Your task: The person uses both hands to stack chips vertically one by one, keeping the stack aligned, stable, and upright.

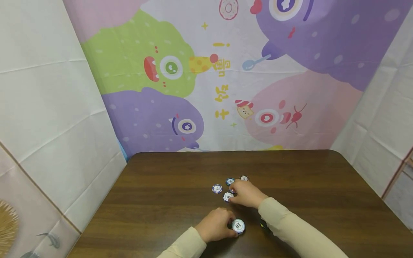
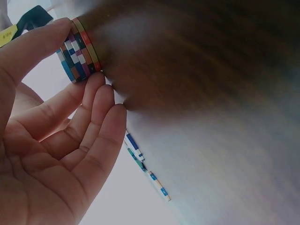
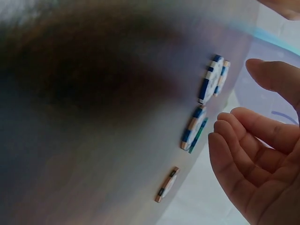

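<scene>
A stack of poker chips stands on the table, its white top chip marked 10. My left hand grips the stack between thumb and fingers; the chips' striped edges show in the left wrist view. Farther forward, my right hand reaches over loose chips, thumb and fingers spread apart. A white chip lies right at its fingertips, and another chip beside it is partly hidden by the hand. In the right wrist view nothing sits between the thumb and fingers.
Around the right hand lie a blue-edged chip, a green-edged chip and a dark-edged chip. A black and yellow item is partly covered by the right sleeve. Beyond the brown table's far edge hangs a cartoon-printed cloth.
</scene>
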`<act>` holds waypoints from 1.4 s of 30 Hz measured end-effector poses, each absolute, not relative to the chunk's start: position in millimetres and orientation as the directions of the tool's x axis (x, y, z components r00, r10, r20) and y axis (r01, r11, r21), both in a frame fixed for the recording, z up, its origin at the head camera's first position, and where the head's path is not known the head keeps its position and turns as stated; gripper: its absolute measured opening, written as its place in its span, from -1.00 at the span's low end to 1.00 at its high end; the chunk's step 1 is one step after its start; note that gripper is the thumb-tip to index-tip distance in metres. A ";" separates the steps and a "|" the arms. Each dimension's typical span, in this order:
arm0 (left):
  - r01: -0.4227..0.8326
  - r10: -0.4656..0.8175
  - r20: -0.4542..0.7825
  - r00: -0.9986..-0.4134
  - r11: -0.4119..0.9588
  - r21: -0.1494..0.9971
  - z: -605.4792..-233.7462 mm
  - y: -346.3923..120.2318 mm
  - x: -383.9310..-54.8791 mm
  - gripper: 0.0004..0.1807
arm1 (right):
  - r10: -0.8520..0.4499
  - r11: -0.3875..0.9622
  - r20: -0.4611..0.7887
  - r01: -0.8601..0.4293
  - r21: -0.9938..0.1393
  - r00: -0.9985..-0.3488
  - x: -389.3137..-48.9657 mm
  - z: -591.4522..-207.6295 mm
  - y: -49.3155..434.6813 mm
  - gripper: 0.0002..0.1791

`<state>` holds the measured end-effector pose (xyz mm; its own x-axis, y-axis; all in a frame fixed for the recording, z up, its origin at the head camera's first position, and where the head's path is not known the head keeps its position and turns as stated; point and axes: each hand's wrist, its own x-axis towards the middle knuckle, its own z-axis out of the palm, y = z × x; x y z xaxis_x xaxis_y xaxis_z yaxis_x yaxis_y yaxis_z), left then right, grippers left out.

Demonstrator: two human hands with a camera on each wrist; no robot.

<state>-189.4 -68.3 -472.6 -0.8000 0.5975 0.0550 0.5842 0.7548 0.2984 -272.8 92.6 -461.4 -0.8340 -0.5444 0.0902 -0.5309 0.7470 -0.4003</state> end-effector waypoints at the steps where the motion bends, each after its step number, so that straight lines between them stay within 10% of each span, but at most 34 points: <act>1: 0.583 0.597 0.055 -0.800 0.754 0.302 -472.8 -68.3 -189.5 -0.66 | -0.551 0.746 0.088 -0.537 -0.395 -0.830 -273.9 -462.7 91.5 -0.68; 42: 0.587 0.602 0.052 -0.796 0.750 0.306 -471.9 -67.1 -189.4 -0.73 | -0.534 0.781 0.043 -0.511 -0.359 -0.845 -281.6 -475.6 81.1 -0.77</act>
